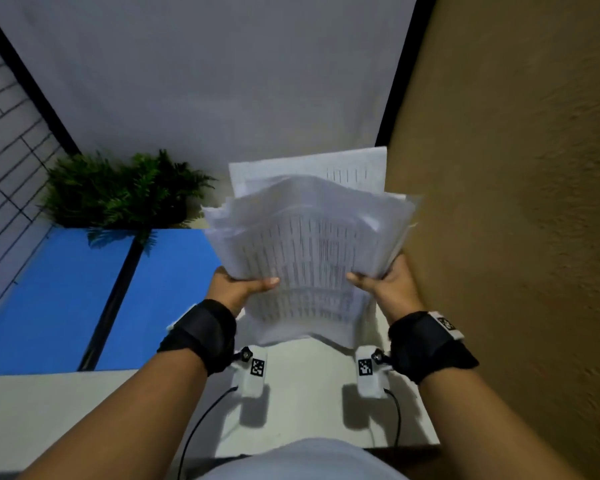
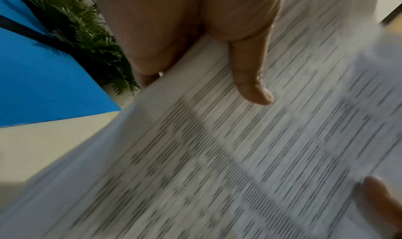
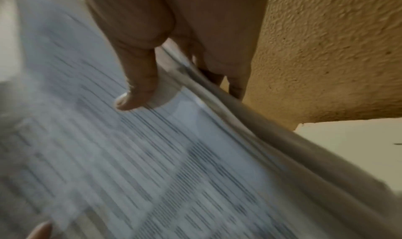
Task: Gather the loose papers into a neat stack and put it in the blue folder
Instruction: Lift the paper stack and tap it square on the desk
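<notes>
A loose, uneven stack of printed papers (image 1: 309,251) is held up above the white table, its sheets fanned and blurred. My left hand (image 1: 238,284) grips its left edge, thumb on top (image 2: 254,91) and fingers beneath. My right hand (image 1: 383,282) grips the right edge the same way, thumb on the top sheet (image 3: 135,95). One more printed sheet (image 1: 354,168) lies flat on the table behind the stack. The blue folder (image 1: 63,296) lies open and flat at the left, with a dark spine down its middle.
A green fern plant (image 1: 122,188) stands behind the folder's far edge. A textured ochre wall (image 1: 516,202) runs close along the table's right side. The white table (image 1: 49,410) shows bare surface near me. A pale backdrop (image 1: 205,74) rises behind.
</notes>
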`<state>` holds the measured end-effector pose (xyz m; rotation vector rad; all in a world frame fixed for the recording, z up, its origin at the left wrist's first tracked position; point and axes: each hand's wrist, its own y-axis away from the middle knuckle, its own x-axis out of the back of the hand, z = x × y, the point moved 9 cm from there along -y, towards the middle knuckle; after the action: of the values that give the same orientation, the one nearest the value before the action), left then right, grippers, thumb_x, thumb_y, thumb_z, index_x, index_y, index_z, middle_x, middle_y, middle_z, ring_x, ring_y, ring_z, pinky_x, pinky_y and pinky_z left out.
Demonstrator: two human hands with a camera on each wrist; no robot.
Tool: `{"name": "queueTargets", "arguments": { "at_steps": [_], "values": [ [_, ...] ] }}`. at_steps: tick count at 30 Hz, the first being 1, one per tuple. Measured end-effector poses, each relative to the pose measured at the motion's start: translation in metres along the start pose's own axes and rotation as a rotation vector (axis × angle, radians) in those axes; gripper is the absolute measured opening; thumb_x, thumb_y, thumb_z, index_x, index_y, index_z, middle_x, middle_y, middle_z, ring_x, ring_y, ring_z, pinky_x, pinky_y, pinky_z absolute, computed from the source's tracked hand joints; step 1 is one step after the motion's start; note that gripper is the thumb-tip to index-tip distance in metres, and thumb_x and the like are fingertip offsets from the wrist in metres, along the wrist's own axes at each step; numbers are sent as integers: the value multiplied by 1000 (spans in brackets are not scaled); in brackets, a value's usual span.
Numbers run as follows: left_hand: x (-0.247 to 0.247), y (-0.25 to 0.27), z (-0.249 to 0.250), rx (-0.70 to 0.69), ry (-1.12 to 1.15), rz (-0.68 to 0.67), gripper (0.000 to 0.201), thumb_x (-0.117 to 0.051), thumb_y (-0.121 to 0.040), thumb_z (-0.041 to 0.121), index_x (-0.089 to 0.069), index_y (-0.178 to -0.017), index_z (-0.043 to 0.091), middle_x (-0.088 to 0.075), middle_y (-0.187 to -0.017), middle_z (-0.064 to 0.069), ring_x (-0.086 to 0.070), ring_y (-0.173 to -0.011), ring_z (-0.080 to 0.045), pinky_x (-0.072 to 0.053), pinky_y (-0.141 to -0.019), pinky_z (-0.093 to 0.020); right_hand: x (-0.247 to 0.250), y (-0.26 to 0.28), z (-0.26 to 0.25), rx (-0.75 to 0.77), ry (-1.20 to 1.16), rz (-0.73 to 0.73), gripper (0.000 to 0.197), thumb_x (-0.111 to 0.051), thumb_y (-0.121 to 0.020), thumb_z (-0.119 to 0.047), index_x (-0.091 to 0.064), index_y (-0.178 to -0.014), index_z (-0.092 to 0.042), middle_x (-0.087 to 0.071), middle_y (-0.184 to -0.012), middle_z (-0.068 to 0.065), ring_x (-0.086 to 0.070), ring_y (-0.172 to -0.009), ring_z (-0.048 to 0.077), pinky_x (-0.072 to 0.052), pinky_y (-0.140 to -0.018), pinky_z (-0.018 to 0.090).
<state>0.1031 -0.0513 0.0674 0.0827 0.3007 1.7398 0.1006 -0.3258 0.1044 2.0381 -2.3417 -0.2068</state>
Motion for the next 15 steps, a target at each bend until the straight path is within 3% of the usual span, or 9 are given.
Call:
{"name": "queueTargets", "arguments": {
  "at_steps": [3, 5, 7, 9, 11, 13, 15],
  "values": [
    [3, 2, -10, 41, -35, -32, 76, -90, -49, 3, -63, -120, 6, -72, -108, -4, -67, -100, -18, -55, -88, -38, 6, 10, 16, -50, -19, 35, 71, -81, -68, 0, -39, -123, -14, -59, -121, 8, -62, -109, 23, -55, -87, 41],
    [3, 4, -12, 41, -34, -52, 79, -90, -49, 4, -60, -123, 7, -71, -112, -7, -66, -104, -20, -55, -92, -41, 10, 13, 22, -63, -126, 41, 48, -74, -79, -14, -43, -116, -17, -61, -115, 6, -64, -105, 22, -54, -82, 35],
    [3, 5, -12, 36, -26, -72, 81, -88, -46, 7, -61, -123, 8, -71, -113, -7, -65, -107, -22, -54, -94, -43, 14, 17, 23, -65, -249, 51, 17, -57, -94, -29, -49, -106, -18, -62, -104, 3, -63, -95, 20, -51, -82, 34],
    [2, 7, -10, 31, -16, -100, 84, -90, -43, 11, -61, -122, 9, -71, -113, -8, -66, -108, -23, -54, -95, -45, 22, 19, 23, -35, -292, 91, 12, -41, -101, -23, -52, -98, -20, -58, -98, 7, -56, -93, 21, -47, -85, 37],
    [2, 9, -10, 32, -14, -127, 89, -92, -38, 18, -62, -121, 11, -72, -113, -8, -66, -109, -23, -54, -95, -46, 23, 22, 16, -2, -265, 90, 23, -40, -99, -6, -56, -93, -21, -58, -96, 9, -53, -93, 24, -47, -82, 37],
    [1, 12, -9, 19, -19, -141, 97, -95, -30, 25, -63, -120, 11, -72, -113, -8, -66, -109, -24, -54, -93, -45, 19, 23, 11, 0, -235, 71, 33, -42, -93, 4, -60, -96, -23, -64, -92, 7, -60, -84, 20, -51, -72, 32],
    [1, 13, -10, 8, -13, -143, 98, -97, -24, 30, -66, -115, 11, -73, -110, -8, -66, -107, -24, -55, -91, -44, 12, 25, 3, -7, -244, 56, 25, -43, -93, 0, -60, -98, -19, -65, -82, 3, -63, -68, 12, -52, -59, 27]
  ]
}}
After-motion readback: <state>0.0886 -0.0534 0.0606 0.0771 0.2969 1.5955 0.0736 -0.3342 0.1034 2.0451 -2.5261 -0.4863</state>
